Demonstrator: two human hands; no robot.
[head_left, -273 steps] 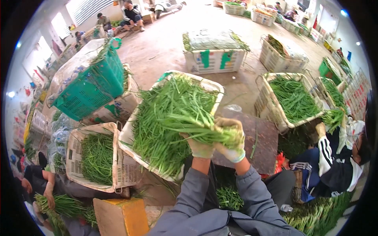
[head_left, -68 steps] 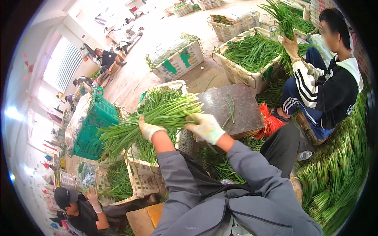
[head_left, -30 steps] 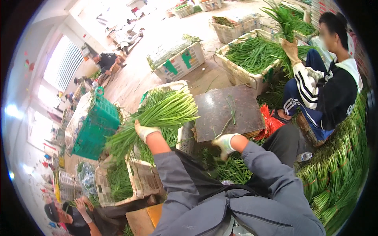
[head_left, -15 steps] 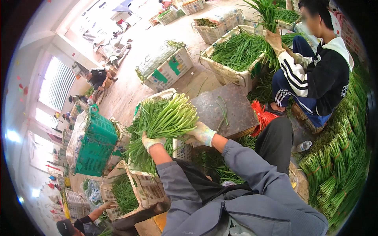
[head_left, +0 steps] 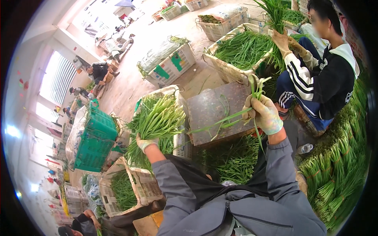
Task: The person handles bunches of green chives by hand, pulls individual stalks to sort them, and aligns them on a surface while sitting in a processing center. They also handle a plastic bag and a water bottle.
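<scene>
Right hand (head_left: 265,117) has moved across the board (head_left: 206,112), gripping stalks (head_left: 258,89) near its right edge, apart from left hand (head_left: 146,142) clutching greens (head_left: 165,115)

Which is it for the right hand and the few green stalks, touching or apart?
Touching: the head view shows the right hand closed around the few green stalks.
</scene>
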